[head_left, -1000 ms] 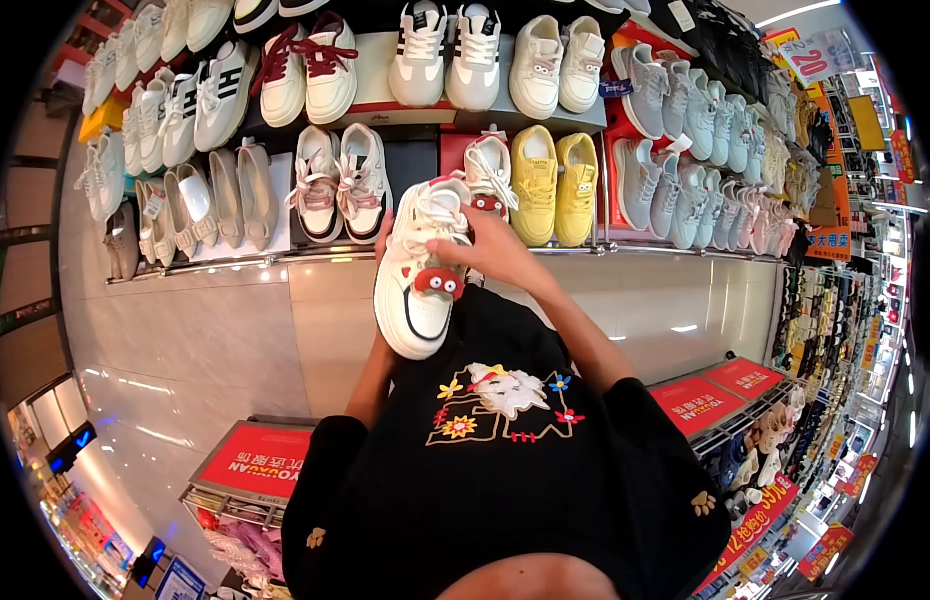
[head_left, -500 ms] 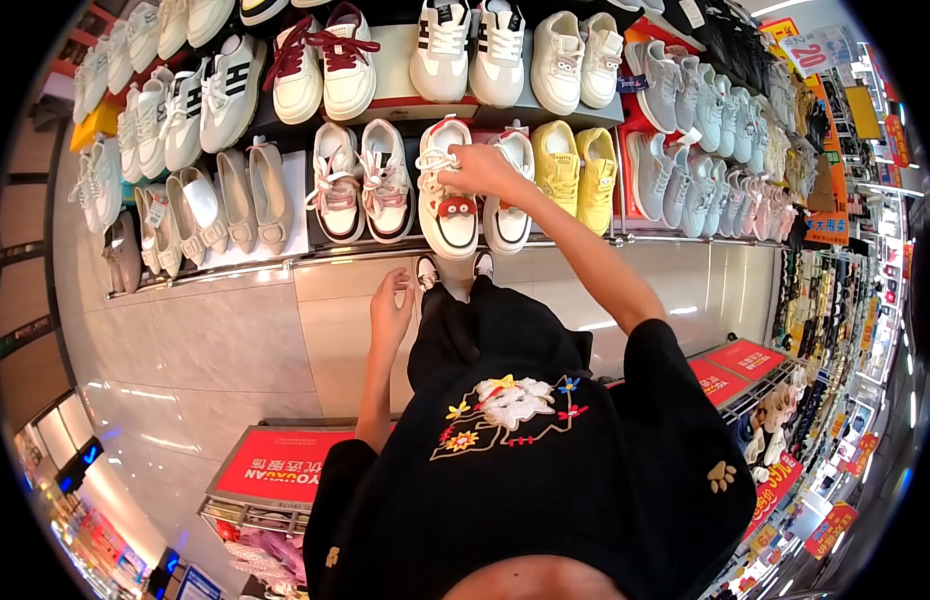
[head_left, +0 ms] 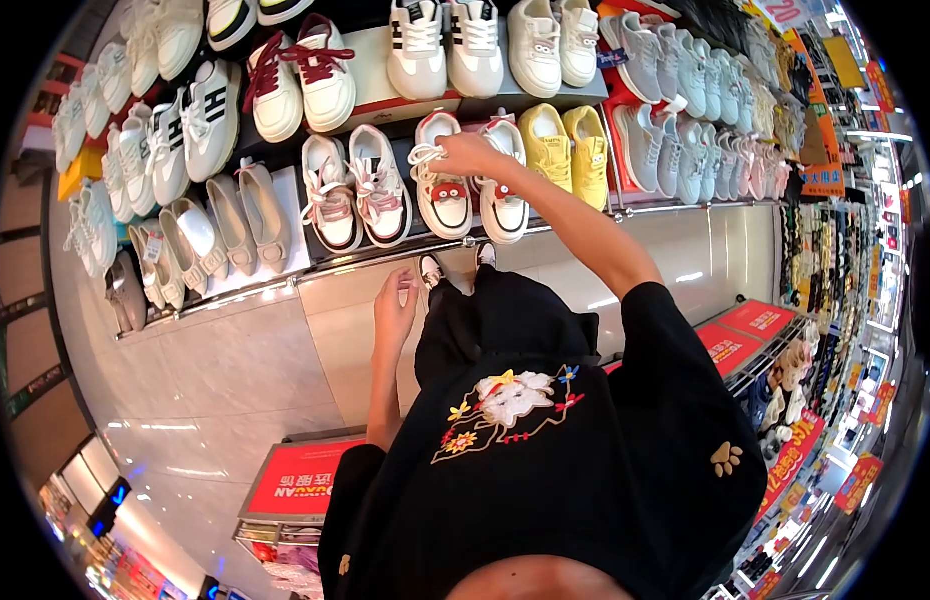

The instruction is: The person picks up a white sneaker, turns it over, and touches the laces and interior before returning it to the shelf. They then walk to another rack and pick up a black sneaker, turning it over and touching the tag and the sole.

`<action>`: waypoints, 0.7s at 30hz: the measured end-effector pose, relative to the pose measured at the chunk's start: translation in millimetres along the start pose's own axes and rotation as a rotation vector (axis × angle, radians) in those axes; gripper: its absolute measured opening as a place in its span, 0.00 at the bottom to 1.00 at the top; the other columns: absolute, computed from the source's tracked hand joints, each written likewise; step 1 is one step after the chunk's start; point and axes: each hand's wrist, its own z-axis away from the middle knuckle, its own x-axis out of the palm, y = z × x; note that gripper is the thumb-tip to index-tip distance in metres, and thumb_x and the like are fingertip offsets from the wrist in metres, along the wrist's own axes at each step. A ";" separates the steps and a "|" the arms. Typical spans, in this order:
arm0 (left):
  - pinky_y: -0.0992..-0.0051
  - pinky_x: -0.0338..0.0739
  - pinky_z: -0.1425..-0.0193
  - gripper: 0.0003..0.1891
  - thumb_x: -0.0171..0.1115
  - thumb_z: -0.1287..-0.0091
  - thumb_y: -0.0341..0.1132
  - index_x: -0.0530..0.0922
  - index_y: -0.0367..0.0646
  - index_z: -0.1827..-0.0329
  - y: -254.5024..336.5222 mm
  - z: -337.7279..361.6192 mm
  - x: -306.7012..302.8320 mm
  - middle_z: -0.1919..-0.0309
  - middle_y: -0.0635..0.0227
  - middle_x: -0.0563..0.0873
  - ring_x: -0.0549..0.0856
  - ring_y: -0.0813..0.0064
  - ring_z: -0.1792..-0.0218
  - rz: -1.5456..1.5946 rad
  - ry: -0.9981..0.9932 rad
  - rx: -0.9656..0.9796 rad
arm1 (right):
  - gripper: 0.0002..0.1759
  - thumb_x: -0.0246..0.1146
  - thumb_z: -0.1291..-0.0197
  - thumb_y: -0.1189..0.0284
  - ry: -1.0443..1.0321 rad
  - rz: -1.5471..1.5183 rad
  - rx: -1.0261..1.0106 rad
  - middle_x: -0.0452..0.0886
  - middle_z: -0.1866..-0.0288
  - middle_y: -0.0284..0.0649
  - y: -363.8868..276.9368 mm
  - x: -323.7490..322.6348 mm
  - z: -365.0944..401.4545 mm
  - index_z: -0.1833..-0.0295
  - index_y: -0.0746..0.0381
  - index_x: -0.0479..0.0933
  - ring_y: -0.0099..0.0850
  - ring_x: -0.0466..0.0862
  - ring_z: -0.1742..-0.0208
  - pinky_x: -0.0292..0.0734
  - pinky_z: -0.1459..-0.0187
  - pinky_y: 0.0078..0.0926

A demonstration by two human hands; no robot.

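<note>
1. The right hand (head_left: 468,155) reaches forward to the shelf (head_left: 265,283), just left of the yellow pair (head_left: 570,148).
2. Its grip is narrow, fingers pinched on the laces at the top of the white sneaker (head_left: 445,200).
3. That sneaker, with a red charm on its toe, stands on the shelf; its mate (head_left: 505,200) sits between it and the yellow pair.
4. The pink-laced pair (head_left: 357,195) stands beyond the sneaker, farther from the yellow pair.
5. The left hand (head_left: 395,312) hangs well below the yellow pair, over the floor (head_left: 235,360), beside the black trousers (head_left: 505,320).
6. Its grip is wide: fingers loose, holding nothing.
</note>
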 end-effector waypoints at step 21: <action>0.72 0.75 0.52 0.13 0.57 0.33 0.32 0.74 0.35 0.48 18.5 -6.7 2.3 0.60 0.57 0.83 0.83 0.68 0.59 -0.042 -0.070 0.109 | 0.17 0.66 0.49 0.64 0.279 -0.114 0.054 0.80 0.68 0.53 60.8 -3.8 73.1 0.59 0.63 0.71 0.50 0.80 0.62 0.73 0.61 0.43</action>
